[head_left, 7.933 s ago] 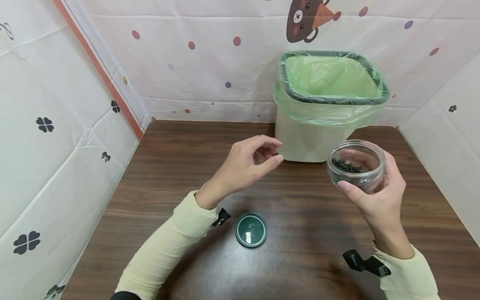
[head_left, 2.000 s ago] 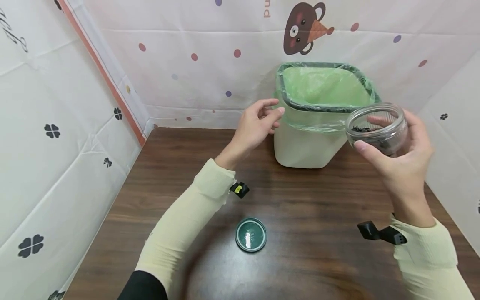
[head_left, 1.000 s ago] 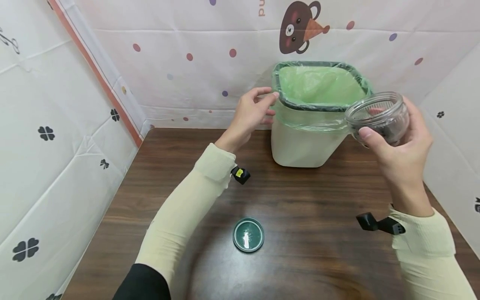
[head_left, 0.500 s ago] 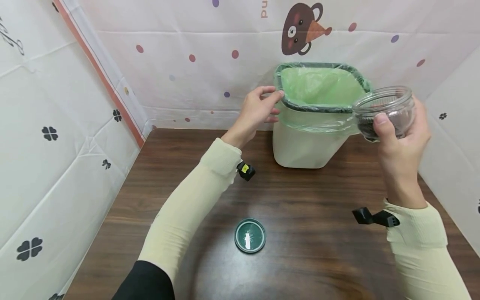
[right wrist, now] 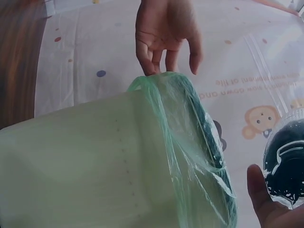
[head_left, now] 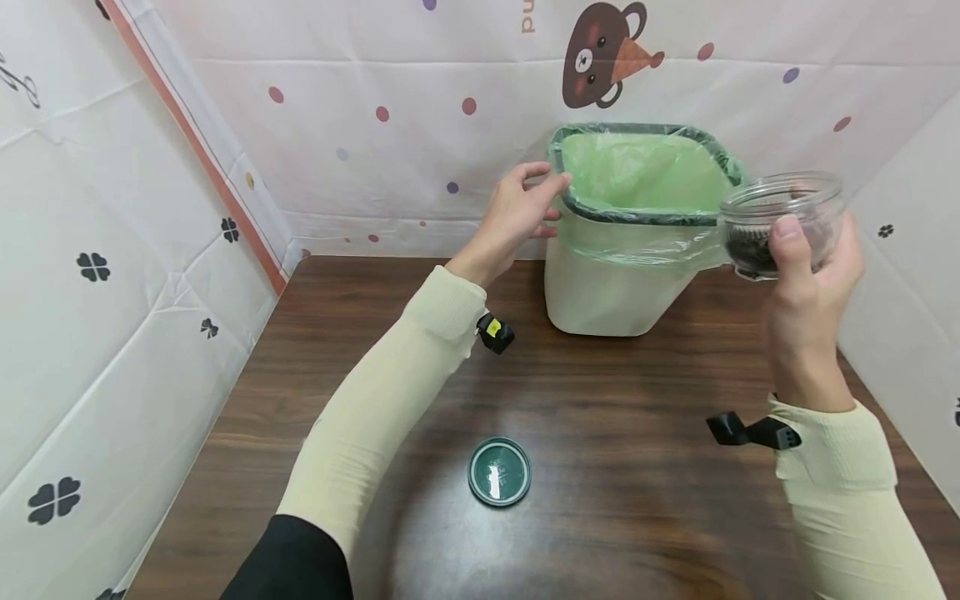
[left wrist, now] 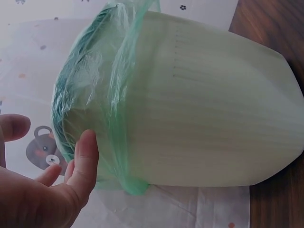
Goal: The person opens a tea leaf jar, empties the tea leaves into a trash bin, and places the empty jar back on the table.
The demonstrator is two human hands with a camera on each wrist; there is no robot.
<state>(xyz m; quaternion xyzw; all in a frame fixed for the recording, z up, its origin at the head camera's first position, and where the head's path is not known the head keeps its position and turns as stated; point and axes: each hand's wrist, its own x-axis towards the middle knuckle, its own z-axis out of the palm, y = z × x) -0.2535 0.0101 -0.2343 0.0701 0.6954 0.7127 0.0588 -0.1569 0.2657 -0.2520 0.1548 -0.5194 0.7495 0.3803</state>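
Note:
In the head view my right hand (head_left: 813,283) grips a clear glass jar (head_left: 825,221), which holds dark, loose leaf-like bits. The jar is held at the right front corner of the bin (head_left: 600,292), outside its rim. The right wrist view shows the thumb against the jar (right wrist: 285,156) and the dark contents through the glass. My left hand (head_left: 506,221) is at the bin's left rim, fingers loosely bent and apart, holding nothing. In the left wrist view its fingers (left wrist: 85,161) lie beside the green bag (left wrist: 90,80); contact is unclear.
A round green lid (head_left: 499,472) lies on the brown wooden table (head_left: 600,467). The bin is lined with a green bag folded over its rim. A patterned white sheet (head_left: 375,150) rises behind the bin and at both sides.
Since the oldest frame, both hands have risen towards the bin, the right one carrying the jar. Lately the jar has shifted slightly right and its mouth faces the head camera less.

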